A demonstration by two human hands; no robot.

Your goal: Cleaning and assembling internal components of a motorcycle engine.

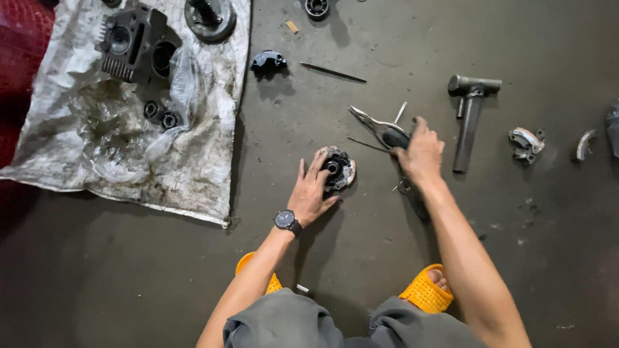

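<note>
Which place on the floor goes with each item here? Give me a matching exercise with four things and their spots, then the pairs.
Things:
1. round clutch-like part
2. pliers
3. hammer
4. engine cylinder block

Places:
A. on the dirty cloth, upper left
B. under the left hand, which steadies it on the floor
C. lying free on the floor, right of the right hand
D. at the right hand, tips pointing up and left

Pairs: 1-B, 2-D, 3-C, 4-A
</note>
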